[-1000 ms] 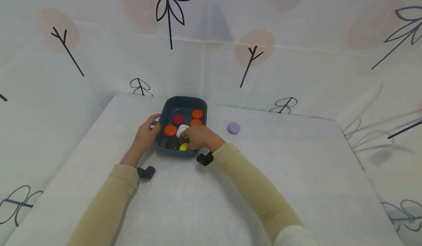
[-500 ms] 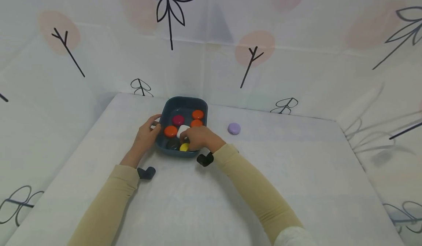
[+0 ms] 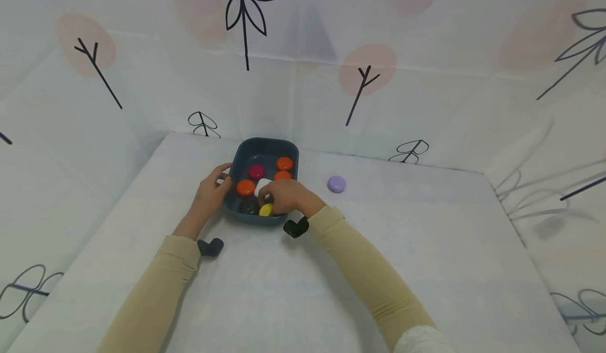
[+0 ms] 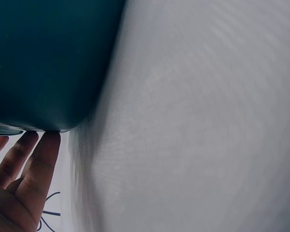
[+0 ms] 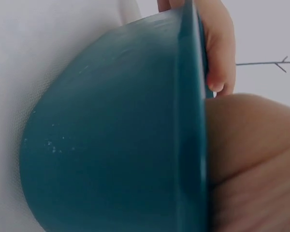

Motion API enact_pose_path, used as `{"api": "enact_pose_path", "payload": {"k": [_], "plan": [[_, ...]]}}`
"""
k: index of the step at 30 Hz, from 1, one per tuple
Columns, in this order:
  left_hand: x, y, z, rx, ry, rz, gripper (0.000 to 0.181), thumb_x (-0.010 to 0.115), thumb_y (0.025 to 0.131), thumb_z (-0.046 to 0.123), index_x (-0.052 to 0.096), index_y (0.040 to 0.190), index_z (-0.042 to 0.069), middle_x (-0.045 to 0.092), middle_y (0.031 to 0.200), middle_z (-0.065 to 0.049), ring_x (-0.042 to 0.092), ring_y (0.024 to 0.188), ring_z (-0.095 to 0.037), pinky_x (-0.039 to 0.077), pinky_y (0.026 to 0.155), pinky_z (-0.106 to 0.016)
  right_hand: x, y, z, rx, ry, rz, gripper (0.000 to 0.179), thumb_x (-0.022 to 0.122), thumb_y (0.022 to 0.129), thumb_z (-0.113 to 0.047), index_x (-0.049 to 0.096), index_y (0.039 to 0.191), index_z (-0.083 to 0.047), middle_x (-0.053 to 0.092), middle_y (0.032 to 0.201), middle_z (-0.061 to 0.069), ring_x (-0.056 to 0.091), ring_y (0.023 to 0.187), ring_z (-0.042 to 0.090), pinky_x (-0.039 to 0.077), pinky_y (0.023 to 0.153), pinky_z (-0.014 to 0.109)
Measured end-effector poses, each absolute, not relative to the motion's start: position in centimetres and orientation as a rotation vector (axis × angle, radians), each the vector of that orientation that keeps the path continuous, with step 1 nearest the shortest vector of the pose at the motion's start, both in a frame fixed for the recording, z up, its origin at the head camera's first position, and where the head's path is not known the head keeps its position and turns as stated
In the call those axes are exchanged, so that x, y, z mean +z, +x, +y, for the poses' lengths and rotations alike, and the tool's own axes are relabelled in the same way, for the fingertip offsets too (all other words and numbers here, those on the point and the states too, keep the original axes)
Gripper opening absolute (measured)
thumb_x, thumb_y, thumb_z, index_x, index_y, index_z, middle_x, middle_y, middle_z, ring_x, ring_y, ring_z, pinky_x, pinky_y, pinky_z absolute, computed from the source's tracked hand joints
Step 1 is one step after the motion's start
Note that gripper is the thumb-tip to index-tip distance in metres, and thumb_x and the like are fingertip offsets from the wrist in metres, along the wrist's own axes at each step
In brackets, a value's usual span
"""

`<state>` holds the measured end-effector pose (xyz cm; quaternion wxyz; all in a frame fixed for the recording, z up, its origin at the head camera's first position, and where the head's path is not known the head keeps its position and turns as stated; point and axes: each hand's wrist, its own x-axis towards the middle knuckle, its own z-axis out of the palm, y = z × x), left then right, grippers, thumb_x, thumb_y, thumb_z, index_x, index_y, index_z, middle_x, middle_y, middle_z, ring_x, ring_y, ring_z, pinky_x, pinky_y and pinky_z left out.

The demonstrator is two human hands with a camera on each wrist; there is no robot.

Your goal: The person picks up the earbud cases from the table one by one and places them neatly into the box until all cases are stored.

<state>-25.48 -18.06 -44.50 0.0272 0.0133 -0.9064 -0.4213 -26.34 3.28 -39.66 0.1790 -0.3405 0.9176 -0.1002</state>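
Observation:
A dark blue-teal rectangular tub (image 3: pixel 270 145) stands toward the back of the table, holding several glossy round discs. Among them are a dark red disc (image 3: pixel 256 172), an orange disc (image 3: pixel 245 187) and a black disc (image 3: pixel 248 206). A white piece (image 3: pixel 262 186) is partly covered by my right hand (image 3: pixel 282 196), which reaches over the right side into the tub. Its fingertips pinch a tilted yellow disc (image 3: pixel 265 210) near the front wall. My left hand (image 3: pixel 209 191) touches the tub's left side; in the left wrist view its straight fingers (image 4: pixel 40 169) meet the outer wall.
A lilac disc (image 3: pixel 336 184) lies on the white-covered table (image 3: pixel 379 258), right of the tub. Printed fabric (image 3: pixel 303 95) hangs behind the table. Dark wrist mounts (image 3: pixel 210 247) sit under both sleeves.
The yellow disc has tipped slightly under my right fingertips. My left hand and the tub have stayed in place.

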Motion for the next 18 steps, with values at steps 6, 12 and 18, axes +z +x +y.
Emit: {"api": "enact_pose_path", "payload": {"k": [6,12,18], "plan": [[-44.44,-25.49,-18.08,-1.297,0.043,-2.804,0.043,0.039,0.088,0.034,0.033,0.131,0.036,0.052,0.112,-0.004,0.051,0.081,-0.020,0.042,0.067,-0.031,-39.55,-26.38,3.41,-0.366,-0.967,2.573,0.024,0.069,0.070,-0.016,0.063,0.089,-0.029,0.060,0.087,-0.012,0.053,0.080,0.007,0.044,0.068,0.024],[-44.35,-25.44,-18.00,-1.297,0.040,-2.812,0.043,0.038,0.088,0.035,0.033,0.131,0.034,0.052,0.112,-0.005,0.051,0.081,-0.020,0.042,0.067,-0.031,-39.48,-26.45,3.60,-0.432,-0.958,2.572,0.026,0.072,0.069,-0.020,0.063,0.091,-0.030,0.060,0.086,-0.011,0.053,0.080,0.006,0.044,0.069,0.023],[-44.35,-25.42,-18.07,-1.290,0.031,-2.810,0.043,0.037,0.088,0.035,0.034,0.131,0.035,0.053,0.110,-0.005,0.051,0.078,-0.021,0.041,0.064,-0.029,-39.02,-26.50,4.01,-0.534,-1.007,2.582,0.027,0.075,0.065,-0.024,0.063,0.089,-0.028,0.062,0.080,-0.009,0.054,0.075,0.007,0.045,0.064,0.020]]}}
